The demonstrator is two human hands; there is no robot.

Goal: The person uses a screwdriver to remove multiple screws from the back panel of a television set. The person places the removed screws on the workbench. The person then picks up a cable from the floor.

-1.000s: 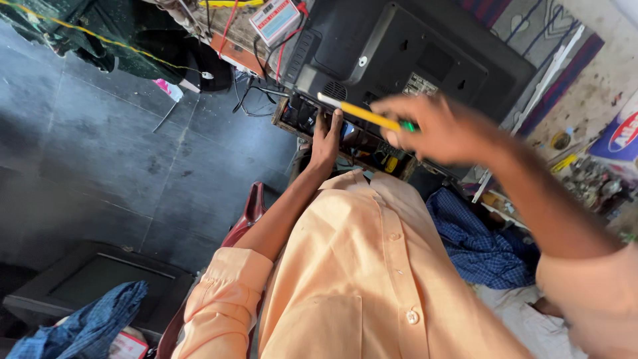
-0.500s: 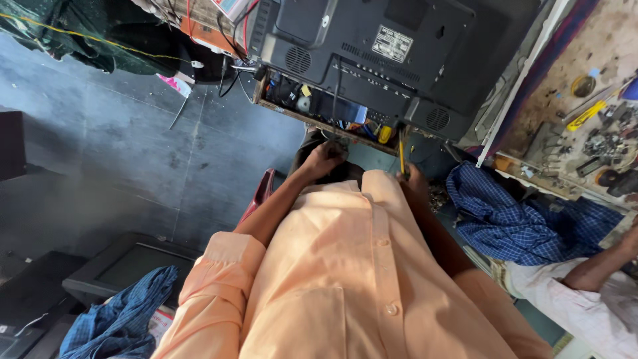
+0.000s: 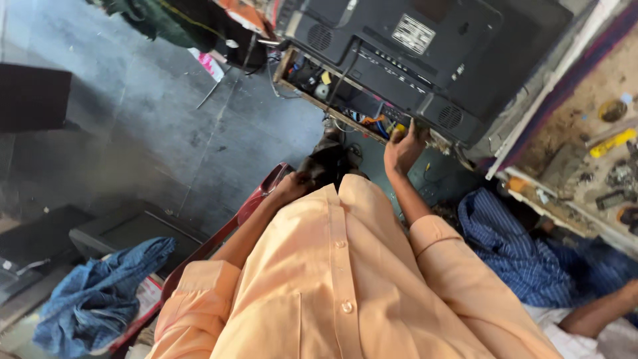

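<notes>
head view | your right hand point(image 3: 403, 147) reaches under the black television point(image 3: 425, 60), grip closed around a yellow-handled tool point(image 3: 399, 130) beside the exposed wiring; your left hand point(image 3: 296, 183) rests low by your knee, grip state unclear

We see soft, even daylight, brightest along the right edge, where the cluttered brown desk point(image 3: 585, 143) looks washed out and pale. The grey stone floor point(image 3: 133, 119) carries a dull sheen and only faint, diffuse shadows. The black plastic back of the television point(image 3: 425, 60) stays dark, with little detail in its vents, and the open wooden compartment point(image 3: 345, 100) beneath it sits in shade. Our peach cotton shirt point(image 3: 345, 286) is evenly lit and fairly sharp at the buttons. The right hand point(image 3: 404, 147) is slightly soft with motion blur. The wide lens tilts and stretches lines near the corners, and the crumpled blue cloth point(image 3: 100, 299) at lower left looks a little smeared.
</notes>
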